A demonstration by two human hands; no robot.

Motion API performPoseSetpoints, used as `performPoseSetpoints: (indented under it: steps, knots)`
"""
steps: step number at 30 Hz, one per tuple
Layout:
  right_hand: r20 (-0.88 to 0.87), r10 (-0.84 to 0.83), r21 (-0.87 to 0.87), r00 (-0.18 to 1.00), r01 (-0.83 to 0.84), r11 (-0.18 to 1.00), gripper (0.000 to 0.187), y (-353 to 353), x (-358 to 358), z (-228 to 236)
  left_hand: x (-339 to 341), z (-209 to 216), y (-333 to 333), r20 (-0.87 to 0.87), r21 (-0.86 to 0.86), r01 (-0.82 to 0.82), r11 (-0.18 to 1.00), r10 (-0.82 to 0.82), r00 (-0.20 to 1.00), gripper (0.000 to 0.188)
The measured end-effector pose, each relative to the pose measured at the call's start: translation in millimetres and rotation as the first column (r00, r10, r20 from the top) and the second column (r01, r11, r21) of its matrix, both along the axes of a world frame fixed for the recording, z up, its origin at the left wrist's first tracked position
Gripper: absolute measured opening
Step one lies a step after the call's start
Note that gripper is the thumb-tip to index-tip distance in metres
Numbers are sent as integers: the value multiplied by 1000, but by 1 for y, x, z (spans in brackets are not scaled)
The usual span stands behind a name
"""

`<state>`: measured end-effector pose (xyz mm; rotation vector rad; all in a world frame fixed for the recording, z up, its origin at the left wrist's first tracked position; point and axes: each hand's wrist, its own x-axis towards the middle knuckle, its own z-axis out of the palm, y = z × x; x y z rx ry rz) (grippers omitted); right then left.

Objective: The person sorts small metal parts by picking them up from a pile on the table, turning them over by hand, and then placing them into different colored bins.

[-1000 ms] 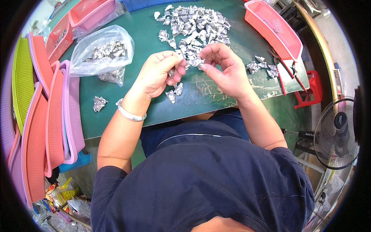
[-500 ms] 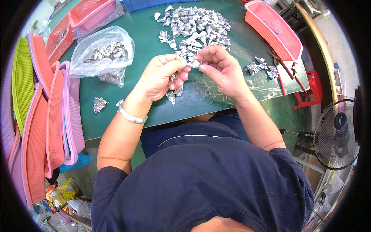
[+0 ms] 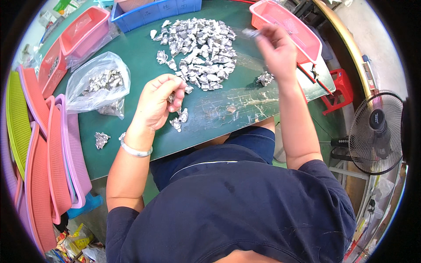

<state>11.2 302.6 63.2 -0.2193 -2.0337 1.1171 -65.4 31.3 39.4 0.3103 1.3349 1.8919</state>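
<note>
My left hand [image 3: 158,101] hovers low over the green table [image 3: 131,131], fingers curled around a small silver foil piece. Two more foil pieces [image 3: 180,119] lie just beneath it. My right hand [image 3: 275,49] is raised and blurred at the far right, pinching a silver foil piece [image 3: 251,33] close to the rim of a pink basket [image 3: 287,24]. Between the hands, toward the back, spreads a big pile of crumpled silver foil pieces [image 3: 197,48].
A clear plastic bag [image 3: 98,83] holding foil pieces lies left of my left hand. Loose pieces sit at the right [image 3: 265,79] and front left [image 3: 101,139]. Stacked coloured baskets [image 3: 52,166] line the left, a blue crate [image 3: 153,11] the back, a fan [image 3: 377,131] the right.
My right hand has left the left hand and swung up to the right with a foil piece. My left hand stayed low; the view shifted slightly.
</note>
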Motion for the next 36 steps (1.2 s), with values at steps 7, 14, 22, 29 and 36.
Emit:
performPoseSetpoints:
  steps: [7, 14, 22, 29, 36]
  knots:
    - [-119, -596, 627, 794, 525, 575, 28, 107, 6, 10, -6, -5, 3, 7, 57, -44, 997, 43, 999, 13]
    - [171, 30, 590, 985, -127, 797, 14, -25, 0, -22, -7, -9, 2, 23, 56, -68, 996, 67, 997, 12]
    - [303, 31, 636, 952, -227, 738, 15, -92, -3, -35, -6, -7, 2, 20, 50, -76, 996, 75, 997, 12]
    - [257, 150, 516, 955, -267, 814, 11, -92, 4, -31, -4, -5, 1, 23, 2, -47, 999, 47, 999, 13]
    - [187, 356, 185, 916, -388, 903, 23, -100, 15, -24, -1, -6, 3, -4, -44, 24, 999, -24, 1000, 15]
